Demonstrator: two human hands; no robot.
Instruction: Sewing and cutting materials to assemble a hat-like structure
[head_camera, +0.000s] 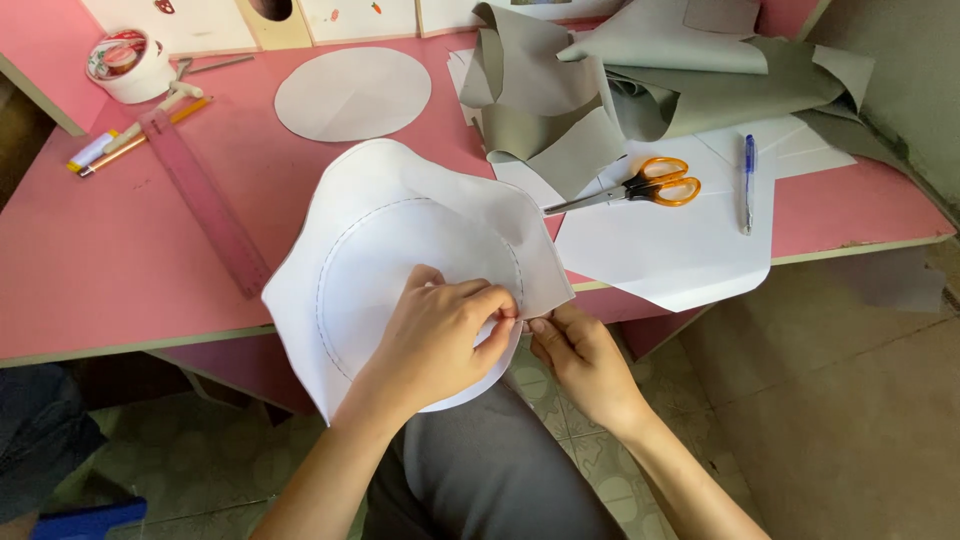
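I hold a white wavy-edged sheet piece (400, 215) with a stitched dashed circle on it, in front of the pink table's (110, 250) near edge. My left hand (440, 335) lies on top of it, fingers pinching its right rim. My right hand (580, 355) pinches the same rim from the other side, right beside the left fingertips. Both hands meet at one spot on the edge.
On the table lie orange-handled scissors (640, 187), a blue pen (748, 180), white paper (680, 250), crumpled grey-green fabric (640, 80), a grey fabric circle (352, 92), a pink ruler (205, 200), markers (120, 140) and a tape roll (128, 62). Tiled floor lies below.
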